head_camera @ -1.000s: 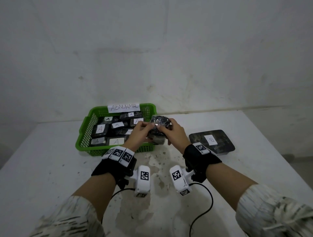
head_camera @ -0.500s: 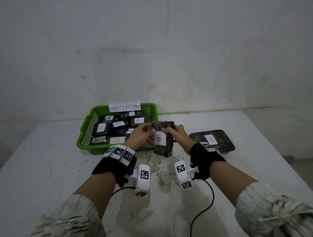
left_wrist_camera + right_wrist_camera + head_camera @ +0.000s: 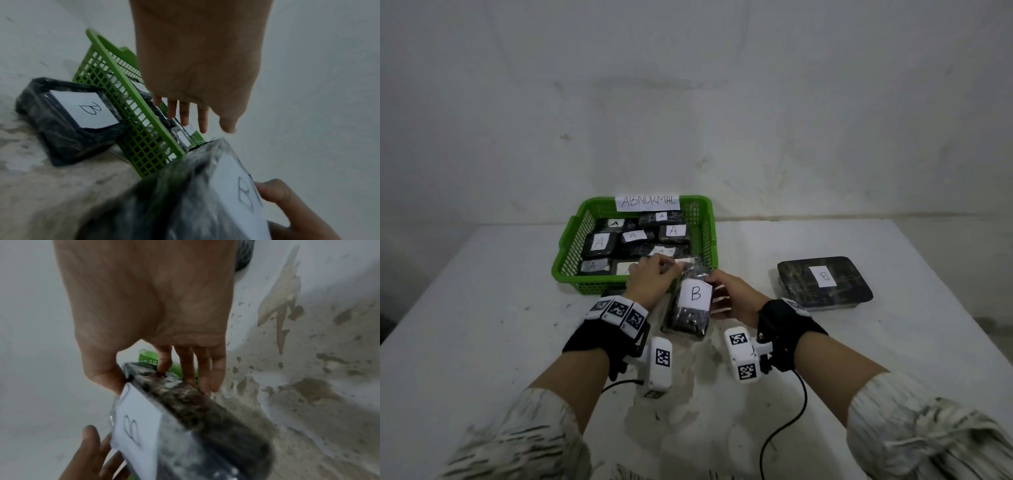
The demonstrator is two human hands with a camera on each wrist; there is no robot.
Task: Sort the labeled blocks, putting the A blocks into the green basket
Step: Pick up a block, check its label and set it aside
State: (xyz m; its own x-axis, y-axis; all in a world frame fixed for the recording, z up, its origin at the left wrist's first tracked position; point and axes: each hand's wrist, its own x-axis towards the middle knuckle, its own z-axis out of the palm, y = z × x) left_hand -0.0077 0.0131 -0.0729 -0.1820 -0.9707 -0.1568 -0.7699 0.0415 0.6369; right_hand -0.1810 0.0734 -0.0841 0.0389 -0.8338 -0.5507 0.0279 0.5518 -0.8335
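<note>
Your right hand [image 3: 732, 298] grips a B block [image 3: 690, 301] by its top end, thumb on the label side and fingers behind, holding it just in front of the basket [image 3: 571, 236]. Your left hand [image 3: 650, 284] seems to have let go, its fingers straight over the basket's front rim. The A blocks [image 3: 599, 244] lie inside the basket. Another B block [image 3: 824, 282] lies right of it.

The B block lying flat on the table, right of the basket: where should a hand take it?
Probably by its two long edges, coming from above. The flat B block lies label up, apart from the green basket, its sides unobstructed and its rounded corners a poorer hold.
</note>
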